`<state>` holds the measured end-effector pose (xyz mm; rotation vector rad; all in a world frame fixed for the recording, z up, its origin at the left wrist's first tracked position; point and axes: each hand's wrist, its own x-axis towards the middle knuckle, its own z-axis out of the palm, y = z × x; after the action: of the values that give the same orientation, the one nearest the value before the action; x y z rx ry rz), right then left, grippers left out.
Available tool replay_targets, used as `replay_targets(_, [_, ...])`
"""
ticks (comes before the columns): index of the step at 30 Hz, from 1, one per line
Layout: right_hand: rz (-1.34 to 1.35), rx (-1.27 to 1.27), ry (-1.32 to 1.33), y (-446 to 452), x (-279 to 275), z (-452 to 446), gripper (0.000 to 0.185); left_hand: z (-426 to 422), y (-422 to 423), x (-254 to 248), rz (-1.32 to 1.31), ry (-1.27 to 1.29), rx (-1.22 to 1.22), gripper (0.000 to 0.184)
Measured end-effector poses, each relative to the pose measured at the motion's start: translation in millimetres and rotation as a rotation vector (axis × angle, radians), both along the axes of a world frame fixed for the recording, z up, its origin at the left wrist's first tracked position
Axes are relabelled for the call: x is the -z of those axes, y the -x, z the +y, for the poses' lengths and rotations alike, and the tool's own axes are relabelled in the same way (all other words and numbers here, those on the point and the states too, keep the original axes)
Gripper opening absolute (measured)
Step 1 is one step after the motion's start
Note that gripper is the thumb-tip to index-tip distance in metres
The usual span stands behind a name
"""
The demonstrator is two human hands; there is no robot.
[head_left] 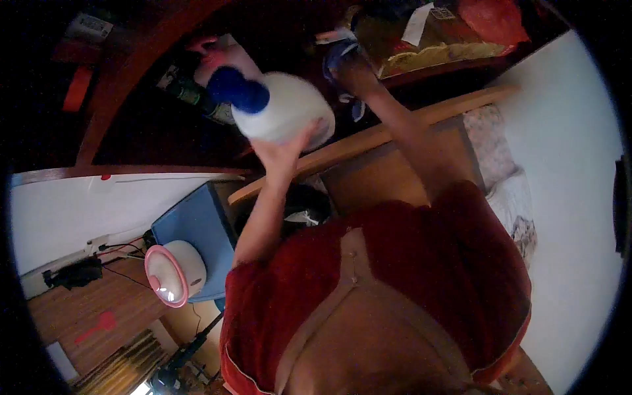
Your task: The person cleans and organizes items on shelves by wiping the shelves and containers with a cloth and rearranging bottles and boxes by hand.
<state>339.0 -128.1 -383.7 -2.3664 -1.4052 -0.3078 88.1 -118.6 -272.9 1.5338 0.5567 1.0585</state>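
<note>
My left hand (284,150) is closed around the lower side of a large white plastic bottle (286,99) with a dark blue cap. The bottle is tilted, cap to the left, in the dark wooden shelf space. Further right, my right hand (355,74) reaches into the same shelf, blurred and in shadow. A blue and white cloth (357,110) shows around its fingers, which seem closed on it. Behind the white bottle stand a pink and white container (230,58) and a dark green bottle (184,89), partly hidden.
A worn cardboard box (434,56) sits at the shelf's right, with a red plastic bag (490,23) on it. The shelf's wooden front edge (342,148) runs below my hands. Lower left, a white and pink cooker (174,273) stands beside a blue surface (197,227).
</note>
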Motion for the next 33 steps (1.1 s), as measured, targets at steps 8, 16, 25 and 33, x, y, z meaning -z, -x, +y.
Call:
replay_targets(8, [0.069,-0.346,-0.102,30,-8,-73,0.022,38,-132,5,-0.249,-0.205,-0.172,0.080])
replay_targets(16, [0.519,-0.261,-0.529,64,19,-130,0.026,29,-238,49,-0.246,-0.183,-0.484,0.082])
replay_targets(25, [0.695,-0.189,-0.417,68,12,-130,0.030,83,-167,80,-0.006,0.083,-0.314,0.045])
replay_targets(33, [0.670,-0.263,-0.473,88,-26,-97,0.032,110,-150,106,0.173,0.153,-0.186,0.048])
